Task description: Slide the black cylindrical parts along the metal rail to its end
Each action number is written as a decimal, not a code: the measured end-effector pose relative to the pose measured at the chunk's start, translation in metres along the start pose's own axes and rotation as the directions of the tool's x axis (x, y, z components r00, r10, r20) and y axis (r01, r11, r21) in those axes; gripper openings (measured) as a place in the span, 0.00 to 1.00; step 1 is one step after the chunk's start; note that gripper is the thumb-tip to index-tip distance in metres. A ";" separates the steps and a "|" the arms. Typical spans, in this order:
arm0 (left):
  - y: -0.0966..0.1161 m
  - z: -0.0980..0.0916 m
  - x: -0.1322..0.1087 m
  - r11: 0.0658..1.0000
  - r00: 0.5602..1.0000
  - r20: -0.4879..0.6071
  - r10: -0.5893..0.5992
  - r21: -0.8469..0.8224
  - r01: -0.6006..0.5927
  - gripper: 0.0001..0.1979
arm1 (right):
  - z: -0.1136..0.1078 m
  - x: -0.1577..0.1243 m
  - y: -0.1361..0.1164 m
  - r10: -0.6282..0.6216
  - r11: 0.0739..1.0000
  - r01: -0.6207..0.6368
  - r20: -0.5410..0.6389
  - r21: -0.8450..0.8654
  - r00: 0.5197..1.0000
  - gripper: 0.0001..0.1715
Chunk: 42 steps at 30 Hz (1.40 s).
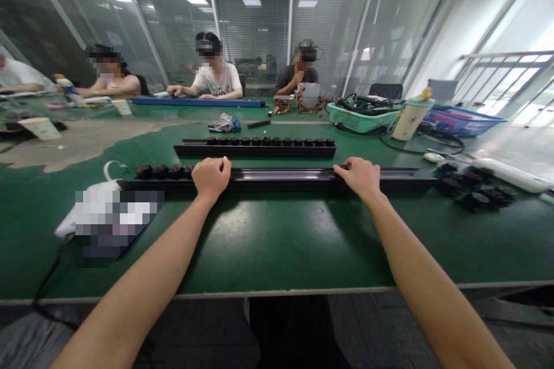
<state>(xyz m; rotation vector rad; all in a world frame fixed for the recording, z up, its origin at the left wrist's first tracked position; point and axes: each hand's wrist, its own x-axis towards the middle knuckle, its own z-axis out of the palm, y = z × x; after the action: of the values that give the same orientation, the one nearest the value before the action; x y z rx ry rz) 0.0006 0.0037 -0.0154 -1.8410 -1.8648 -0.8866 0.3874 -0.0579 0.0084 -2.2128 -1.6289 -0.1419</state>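
A long black rail (283,183) with a bright metallic inner channel lies across the table in front of me. Several small black fans (159,171) sit in a row in its left part. My left hand (212,177) is closed over the rail just right of those fans; its fingertips are hidden behind the rail. Farther right, my right hand (360,176) is closed at the channel, thumb pointing left, on a small dark part like one of the fans, mostly covered by the fingers. Behind lies a second black rail (255,151) filled with a row of similar fans.
Loose black fans (480,195) lie at the rail's right end. A white bag (89,207) and a blurred dark flat item are at left. Farther back are gloves (225,123), a green basket (361,120), a tumbler (411,120) and a blue basket (465,121). Several people sit opposite.
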 end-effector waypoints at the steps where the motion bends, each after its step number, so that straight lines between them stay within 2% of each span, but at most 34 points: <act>1: 0.000 0.000 0.000 1.000 1.000 -0.002 0.000 -0.002 0.000 0.27 | 0.000 0.000 0.000 0.010 1.000 -0.010 -0.006 -0.010 1.000 0.22; 9: 0.001 -0.001 0.000 1.000 1.000 -0.001 0.002 0.005 -0.002 0.27 | 0.002 0.002 0.005 0.067 0.997 -0.068 -0.034 -0.032 0.997 0.23; 28: 0.000 0.000 0.000 1.000 1.000 -0.012 0.005 0.019 -0.005 0.26 | 0.001 0.005 0.010 0.071 0.995 -0.073 -0.030 -0.063 0.997 0.23; 42: 0.001 0.000 -0.001 1.000 1.000 0.000 0.000 -0.011 0.000 0.27 | -0.010 0.010 0.028 -0.093 0.986 0.106 0.107 -0.128 0.990 0.24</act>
<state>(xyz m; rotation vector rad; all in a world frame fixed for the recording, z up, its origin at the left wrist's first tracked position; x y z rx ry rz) 0.0016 0.0027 -0.0154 -1.8473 -1.8637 -0.8983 0.4186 -0.0593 0.0140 -2.2699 -1.8346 -0.1739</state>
